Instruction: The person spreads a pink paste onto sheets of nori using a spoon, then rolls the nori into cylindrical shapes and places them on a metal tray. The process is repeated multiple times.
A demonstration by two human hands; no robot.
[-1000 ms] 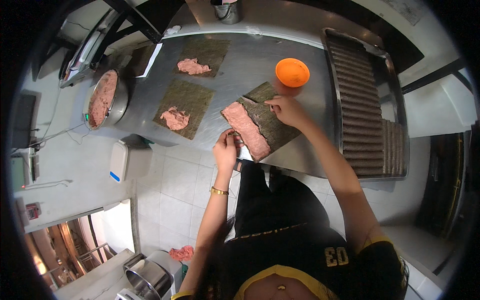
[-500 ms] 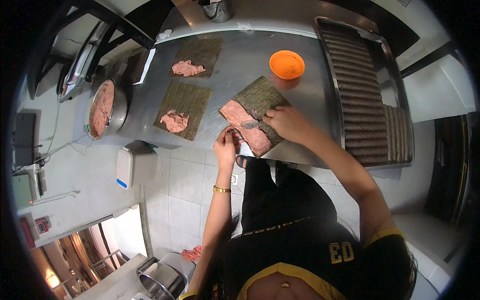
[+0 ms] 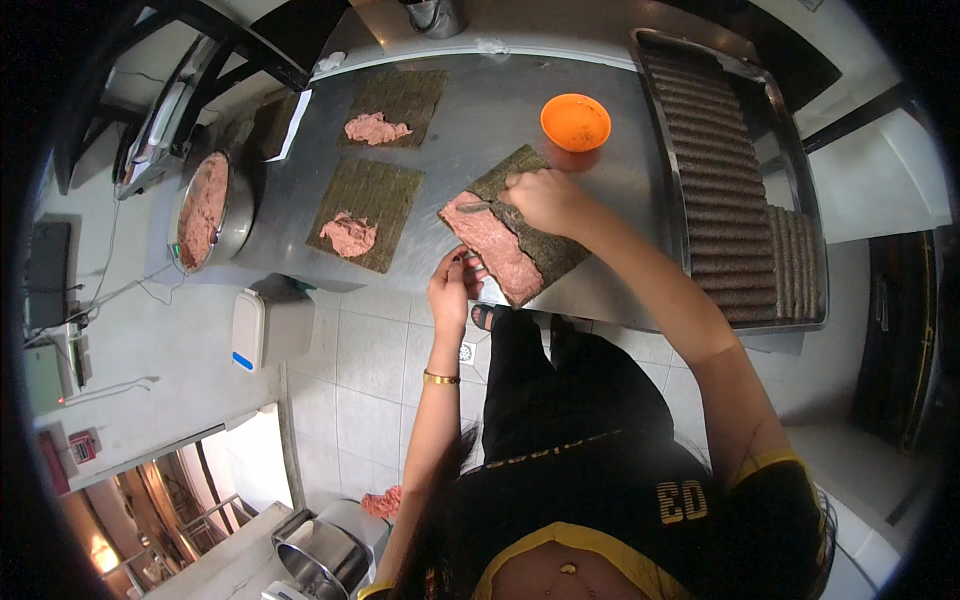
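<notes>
A dark green seaweed sheet point(image 3: 565, 262) lies at a slant by the near edge of the metal table. A thick band of pink meat paste point(image 3: 497, 250) covers its left part. My right hand point(image 3: 548, 203) is closed round the handle of a spoon point(image 3: 470, 208), whose bowl presses on the far end of the paste. At the sheet's near left edge is my left hand point(image 3: 455, 283), fingers parted and loosely bent, fingertips against or just under that edge. To the left lie two more seaweed sheets point(image 3: 392, 205) point(image 3: 420, 95), each with a lump of paste point(image 3: 348, 235) point(image 3: 376, 129).
An orange bowl point(image 3: 575, 122) stands beyond my right hand. On the right, a metal tray point(image 3: 684, 250) holds rows of dark rolls point(image 3: 722, 200). A metal pot of pink paste point(image 3: 205, 205) is at the far left. A lidded bin point(image 3: 270, 325) stands below the table's left edge.
My right hand has moved the spoon away from me and leftward, from the middle of the paste to its far end. My left hand has stayed by the sheet's edge.
</notes>
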